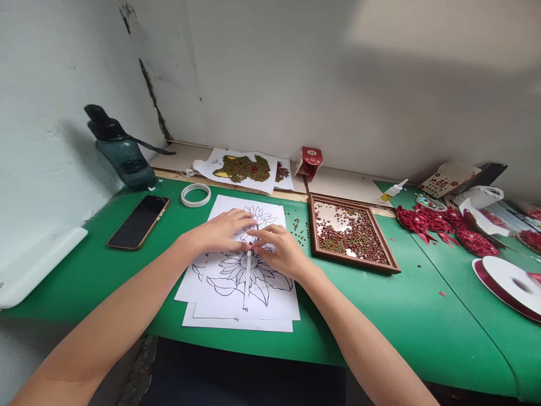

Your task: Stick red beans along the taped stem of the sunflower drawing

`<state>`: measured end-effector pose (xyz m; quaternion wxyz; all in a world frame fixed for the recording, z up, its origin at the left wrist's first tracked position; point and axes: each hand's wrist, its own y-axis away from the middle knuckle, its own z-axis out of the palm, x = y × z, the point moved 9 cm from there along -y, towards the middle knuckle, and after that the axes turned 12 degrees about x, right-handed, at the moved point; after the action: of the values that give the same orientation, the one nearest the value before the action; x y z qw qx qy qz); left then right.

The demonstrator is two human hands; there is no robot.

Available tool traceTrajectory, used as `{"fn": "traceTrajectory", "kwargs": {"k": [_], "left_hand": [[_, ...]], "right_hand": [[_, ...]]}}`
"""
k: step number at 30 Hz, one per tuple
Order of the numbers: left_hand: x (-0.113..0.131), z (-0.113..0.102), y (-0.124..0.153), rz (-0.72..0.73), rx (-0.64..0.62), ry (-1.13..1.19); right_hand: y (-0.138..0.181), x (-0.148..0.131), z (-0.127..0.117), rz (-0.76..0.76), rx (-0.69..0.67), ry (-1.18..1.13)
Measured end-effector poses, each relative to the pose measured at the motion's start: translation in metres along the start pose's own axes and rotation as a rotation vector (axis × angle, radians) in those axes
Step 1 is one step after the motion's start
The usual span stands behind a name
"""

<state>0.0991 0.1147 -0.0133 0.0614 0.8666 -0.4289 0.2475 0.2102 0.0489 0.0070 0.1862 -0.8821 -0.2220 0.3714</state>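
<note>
A stack of white sheets (270, 304) lies on the green table (380, 316), and the top sheet carries a black line drawing of a sunflower (236, 270). A thin white strip (247, 276) runs down the flower's stem. My left hand (222, 231) rests on the upper part of the drawing with its fingers stretched out flat. Its thumb tip is at the strip's top end. My right hand (282, 251) meets it there, with thumb and forefinger pinched together at the top of the strip.
A wooden frame (395, 265) full of red and green beans lies to the right, with loose beans (298, 225) beside it. To the left are a phone (138, 221), a tape roll (195, 195) and a dark bottle (122, 152). Red ribbon pieces (439, 225), a ribbon spool (511, 282), a glue bottle (392, 190) and a bean picture (243, 168) lie behind.
</note>
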Motion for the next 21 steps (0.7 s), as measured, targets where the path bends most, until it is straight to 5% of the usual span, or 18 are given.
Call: {"fn": "traceTrajectory", "kwargs": {"k": [21], "left_hand": [[-0.003, 0.0014, -0.0002, 0.002, -0.006, 0.066]], "right_hand": [[-0.0001, 0.001, -0.0029, 0.04, 0.007, -0.062]]}}
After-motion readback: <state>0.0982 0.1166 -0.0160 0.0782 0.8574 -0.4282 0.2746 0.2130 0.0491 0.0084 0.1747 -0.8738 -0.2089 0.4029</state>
